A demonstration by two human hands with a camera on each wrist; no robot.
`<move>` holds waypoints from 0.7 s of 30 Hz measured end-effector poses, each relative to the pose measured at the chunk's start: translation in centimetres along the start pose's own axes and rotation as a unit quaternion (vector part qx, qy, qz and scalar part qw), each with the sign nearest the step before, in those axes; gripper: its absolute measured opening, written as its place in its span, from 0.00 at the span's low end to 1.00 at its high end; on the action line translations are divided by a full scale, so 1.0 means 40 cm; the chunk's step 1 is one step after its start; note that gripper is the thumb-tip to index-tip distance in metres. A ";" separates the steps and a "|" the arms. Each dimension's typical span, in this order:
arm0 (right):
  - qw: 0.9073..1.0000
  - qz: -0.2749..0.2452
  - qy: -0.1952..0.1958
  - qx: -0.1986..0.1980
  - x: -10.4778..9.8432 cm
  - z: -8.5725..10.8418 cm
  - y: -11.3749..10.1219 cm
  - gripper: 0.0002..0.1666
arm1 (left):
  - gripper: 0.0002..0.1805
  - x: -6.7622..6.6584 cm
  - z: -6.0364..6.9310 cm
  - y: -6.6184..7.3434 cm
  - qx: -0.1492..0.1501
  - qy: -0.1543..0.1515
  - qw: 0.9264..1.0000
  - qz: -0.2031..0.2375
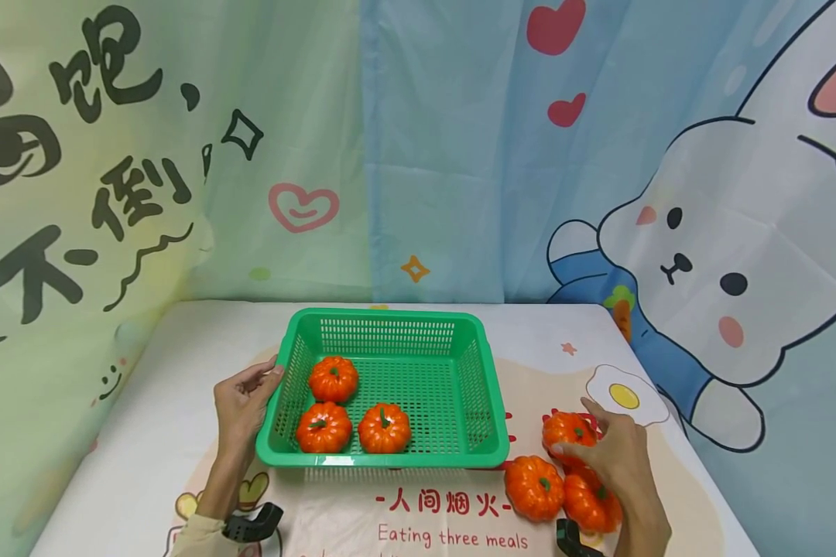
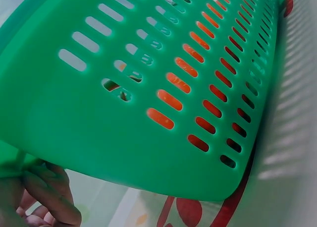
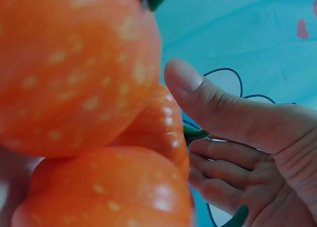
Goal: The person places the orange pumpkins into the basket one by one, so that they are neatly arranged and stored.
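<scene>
Beside the green basket (image 1: 383,461), three pumpkins (image 1: 534,489) cluster; the right grip (image 1: 620,456), digits apart, could knock one rolling. Left grip (image 1: 242,406) pinches the basket's edge; tugging risks shifting it.

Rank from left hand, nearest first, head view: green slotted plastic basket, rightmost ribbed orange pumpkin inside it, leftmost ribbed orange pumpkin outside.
1. Green slotted plastic basket: left hand grips its left side.
2. Rightmost pumpkin inside: by the basket's near wall.
3. Leftmost pumpkin outside: off the basket's near-right corner.

Left fingers (image 2: 53,196) curl in a pinch; right fingers (image 3: 223,175) extend (thumb (image 3: 220,105) held apart).
</scene>
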State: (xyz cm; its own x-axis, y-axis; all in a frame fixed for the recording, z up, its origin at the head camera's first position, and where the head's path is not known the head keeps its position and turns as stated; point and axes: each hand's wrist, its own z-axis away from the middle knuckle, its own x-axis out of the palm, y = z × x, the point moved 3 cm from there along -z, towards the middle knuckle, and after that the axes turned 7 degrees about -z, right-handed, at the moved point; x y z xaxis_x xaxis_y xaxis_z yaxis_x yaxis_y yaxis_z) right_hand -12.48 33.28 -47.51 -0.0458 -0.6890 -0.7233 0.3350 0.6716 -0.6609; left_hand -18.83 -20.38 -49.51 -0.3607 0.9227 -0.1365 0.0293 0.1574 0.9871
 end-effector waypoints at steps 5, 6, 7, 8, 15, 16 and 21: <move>1.000 0.017 0.000 0.006 0.009 -0.005 0.016 0.59 | 0.16 0.000 0.001 0.001 0.001 0.001 1.000 0.001; 1.000 0.018 0.000 0.007 0.010 -0.006 0.018 0.59 | 0.16 0.000 0.002 0.001 0.001 0.002 1.000 0.000; 1.000 0.017 -0.001 0.008 0.011 -0.007 0.020 0.59 | 0.16 0.000 0.001 0.002 0.001 0.002 1.000 -0.001; 1.000 0.016 -0.001 0.008 0.011 -0.008 0.021 0.59 | 0.16 0.000 0.001 0.002 0.001 0.002 1.000 -0.001; 1.000 0.014 -0.009 -0.008 0.018 -0.009 0.024 0.56 | 0.16 0.000 0.003 0.003 -0.001 0.003 1.000 0.001; 1.000 0.013 -0.009 -0.008 0.018 -0.009 0.024 0.56 | 0.16 0.001 0.003 0.004 -0.001 0.003 1.000 0.001; 1.000 0.007 -0.013 -0.005 0.020 -0.006 0.024 0.55 | 0.16 0.000 0.002 0.003 -0.001 0.003 1.000 0.002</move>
State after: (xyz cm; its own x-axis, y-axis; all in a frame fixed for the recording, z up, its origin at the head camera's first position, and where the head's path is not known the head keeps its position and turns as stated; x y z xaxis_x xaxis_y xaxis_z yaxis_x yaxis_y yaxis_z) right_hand -12.44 33.42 -48.78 -0.0163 -0.6856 -0.7278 0.3260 0.6844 -0.6521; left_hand -18.78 -20.34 -49.41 -0.3663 0.9211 -0.1323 0.0281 0.1531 0.9878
